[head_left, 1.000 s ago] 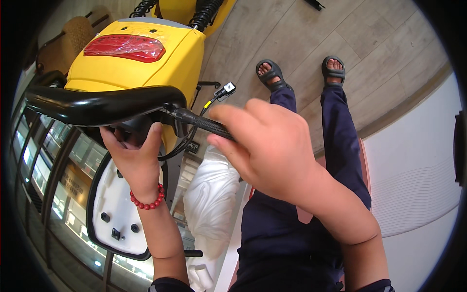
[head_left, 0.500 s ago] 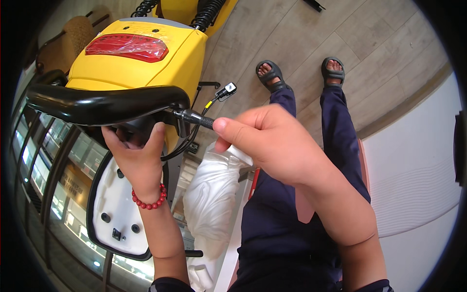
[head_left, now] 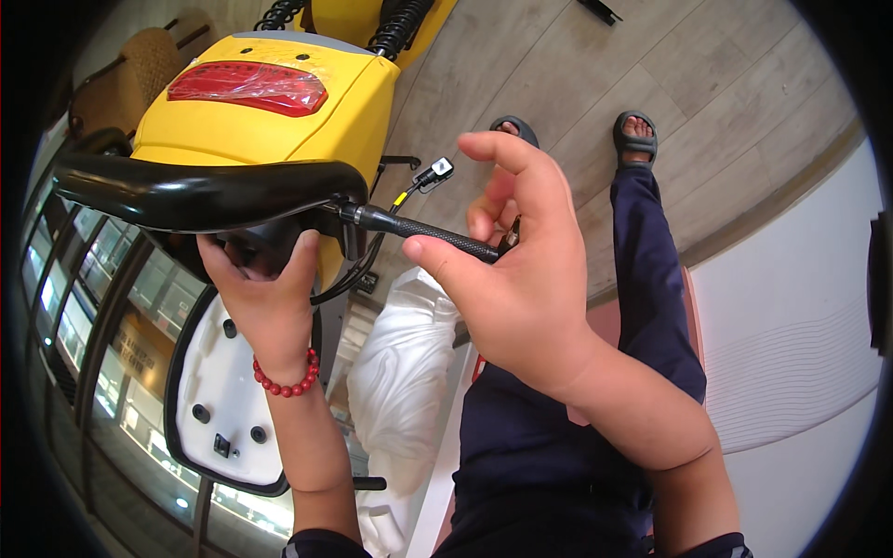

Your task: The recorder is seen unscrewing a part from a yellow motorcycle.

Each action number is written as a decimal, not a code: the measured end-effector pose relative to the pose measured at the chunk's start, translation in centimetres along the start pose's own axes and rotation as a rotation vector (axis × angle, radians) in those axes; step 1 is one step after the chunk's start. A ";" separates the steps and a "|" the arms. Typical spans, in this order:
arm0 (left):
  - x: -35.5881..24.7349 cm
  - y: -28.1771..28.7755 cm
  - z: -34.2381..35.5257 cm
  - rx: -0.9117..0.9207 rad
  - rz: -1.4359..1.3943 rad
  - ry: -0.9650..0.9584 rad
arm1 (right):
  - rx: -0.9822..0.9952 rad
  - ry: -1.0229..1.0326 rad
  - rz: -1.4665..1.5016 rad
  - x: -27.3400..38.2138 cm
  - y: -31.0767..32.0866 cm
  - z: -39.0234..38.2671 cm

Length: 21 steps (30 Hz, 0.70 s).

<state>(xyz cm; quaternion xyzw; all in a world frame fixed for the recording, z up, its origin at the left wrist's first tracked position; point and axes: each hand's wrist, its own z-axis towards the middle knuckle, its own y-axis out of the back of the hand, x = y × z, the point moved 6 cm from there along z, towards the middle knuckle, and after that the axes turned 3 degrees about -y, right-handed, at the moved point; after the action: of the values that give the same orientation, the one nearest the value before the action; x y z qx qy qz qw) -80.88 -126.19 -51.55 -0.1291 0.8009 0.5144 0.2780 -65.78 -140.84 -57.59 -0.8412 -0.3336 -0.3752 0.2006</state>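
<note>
A black curved grab rail (head_left: 209, 197) sits at the rear of a yellow scooter body (head_left: 265, 139). Beneath it my left hand (head_left: 265, 288), with a red bead bracelet, has thumb and fingers around a dark part under the rail; its fingertips are partly hidden. A ratchet-like tool (head_left: 437, 232) with a black knurled handle reaches from the rail's right end to my right hand (head_left: 526, 279). That hand's fingers are spread and lightly bent, the thumb touching the handle, whose outer end lies by the palm and is partly covered.
A red tail light (head_left: 249, 86) under clear film is on the yellow body. Cables with a connector (head_left: 435, 172) hang at its right. Below are an upturned black-rimmed white-lined seat or lid (head_left: 223, 400) and white plastic wrapping (head_left: 400, 372). My sandalled foot (head_left: 636, 139) is on the wood-look floor.
My right hand has moved outward along the handle and its fingers have opened, baring more of the tool. The left hand keeps its place under the rail.
</note>
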 end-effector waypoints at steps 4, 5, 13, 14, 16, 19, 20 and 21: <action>-0.1 0.1 -0.1 -0.004 0.004 -0.013 | -0.020 -0.309 0.245 -1.2 -0.4 0.0; -0.1 0.0 -0.1 -0.003 0.003 -0.012 | 0.146 -0.417 0.191 -1.9 -0.8 0.3; 0.5 0.3 -0.2 -0.013 0.019 0.023 | 0.325 0.226 -0.419 1.0 -0.6 0.5; 0.4 0.2 -0.1 -0.013 0.018 0.022 | 0.254 0.388 -0.481 1.1 -0.8 0.1; 0.1 0.2 -0.1 -0.030 0.053 -0.003 | 0.201 0.529 -0.524 1.6 -0.7 -0.6; -0.1 -0.1 0.0 -0.013 0.038 -0.010 | 0.149 0.242 -0.248 2.6 0.3 0.3; -0.1 0.0 0.0 -0.012 0.038 -0.008 | 0.166 0.197 -0.130 2.3 0.4 0.3; 0.0 0.1 0.0 -0.015 0.030 0.001 | 0.165 0.196 -0.130 2.0 0.2 0.1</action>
<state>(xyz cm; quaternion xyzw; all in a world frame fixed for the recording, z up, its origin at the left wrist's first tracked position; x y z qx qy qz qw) -80.95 -126.19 -51.49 -0.1195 0.7990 0.5246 0.2687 -64.63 -140.10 -56.11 -0.7579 -0.3959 -0.4388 0.2762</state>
